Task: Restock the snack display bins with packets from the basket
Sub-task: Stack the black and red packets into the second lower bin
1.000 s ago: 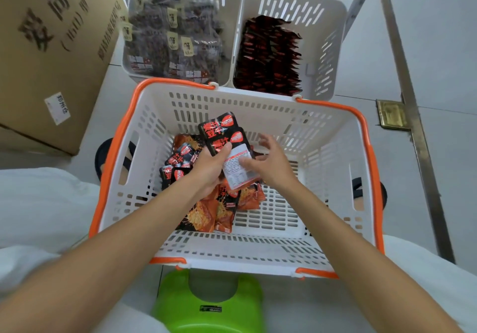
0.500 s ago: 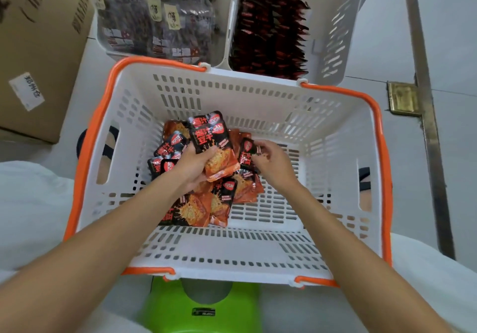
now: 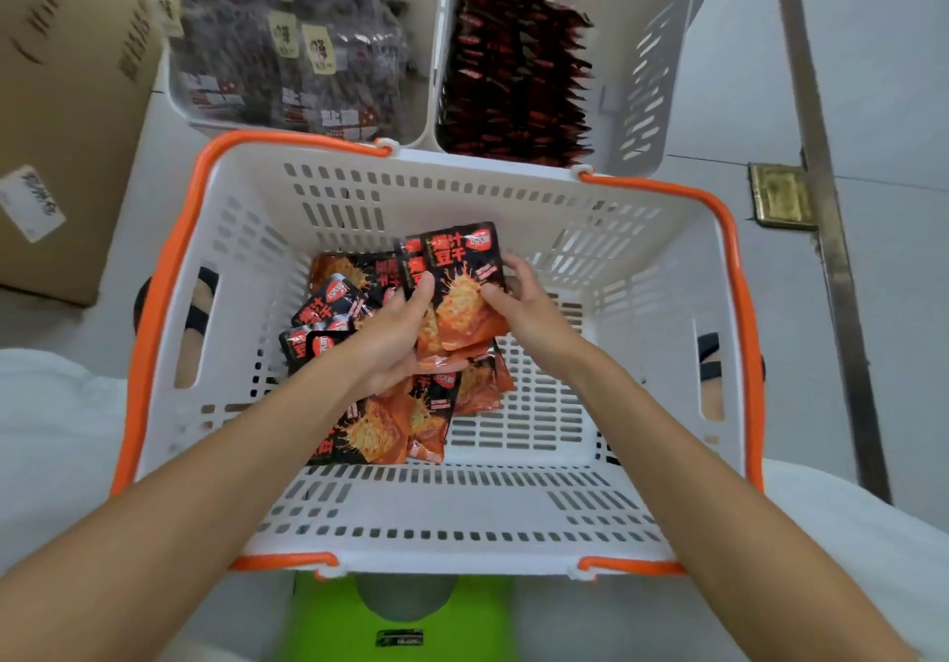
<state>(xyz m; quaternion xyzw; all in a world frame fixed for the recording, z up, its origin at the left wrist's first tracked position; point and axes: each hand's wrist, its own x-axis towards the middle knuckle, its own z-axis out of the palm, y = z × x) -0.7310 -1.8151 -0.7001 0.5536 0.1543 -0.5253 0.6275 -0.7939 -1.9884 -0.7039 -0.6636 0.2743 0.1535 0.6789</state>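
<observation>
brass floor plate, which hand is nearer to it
Right. The right hand sits below and left of the brass plate; the left hand is farther left, across the held packets.

Both bare forearms reach forward and converge: the left forearm [image 3: 205, 481] comes in from the lower left, the right forearm [image 3: 693, 456] from the lower right. The left hand [image 3: 395, 338] grips a small handful of packets [image 3: 457, 291], its thumb laid up across the front and its fingers curled beneath (only partly visible). The right hand [image 3: 529, 312] holds the same packets from the other side, thumb pressed on the face, fingers wrapped round the right edge.
</observation>
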